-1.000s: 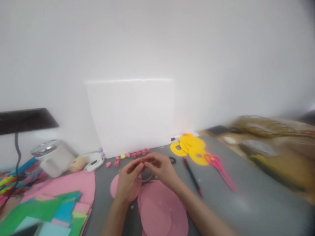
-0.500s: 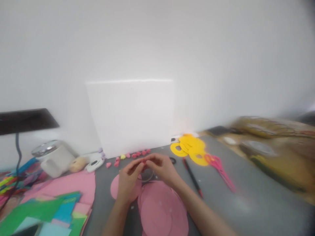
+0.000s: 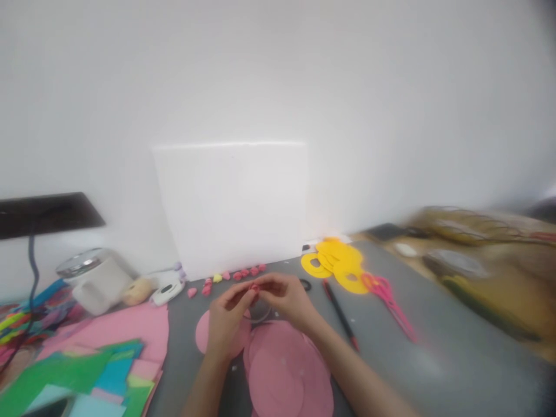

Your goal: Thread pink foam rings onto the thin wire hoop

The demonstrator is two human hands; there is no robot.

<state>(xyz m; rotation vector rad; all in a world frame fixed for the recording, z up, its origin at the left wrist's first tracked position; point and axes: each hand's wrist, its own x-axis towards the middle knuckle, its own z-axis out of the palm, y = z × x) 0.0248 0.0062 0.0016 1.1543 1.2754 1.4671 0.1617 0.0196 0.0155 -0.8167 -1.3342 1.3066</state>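
Between the fingertips of both hands is a small pinkish-red piece (image 3: 254, 287), possibly rolled paper; its exact kind is too blurred to tell. My left hand (image 3: 229, 315) pinches it from the left, fingers bent. My right hand (image 3: 286, 298) pinches it from the right with thumb and forefinger. Below them a thin pale ring (image 3: 260, 313) shows in part. A pink paper circle (image 3: 202, 333) lies partly behind my left hand, and a stack of pink paper circles (image 3: 286, 370) lies under and between my forearms.
Small pink, red and yellow pieces (image 3: 245, 273) line the table before a white board (image 3: 234, 202). To the right lie yellow paper rings (image 3: 336, 258), pink scissors (image 3: 393, 307) and a black-and-red pen (image 3: 341, 315). Leftward are coloured paper sheets (image 3: 78, 370) and a white mug (image 3: 98, 284).
My fingers have shifted slightly around the small pinkish-red piece, and a little more of it shows. The things on the table stay where they were.
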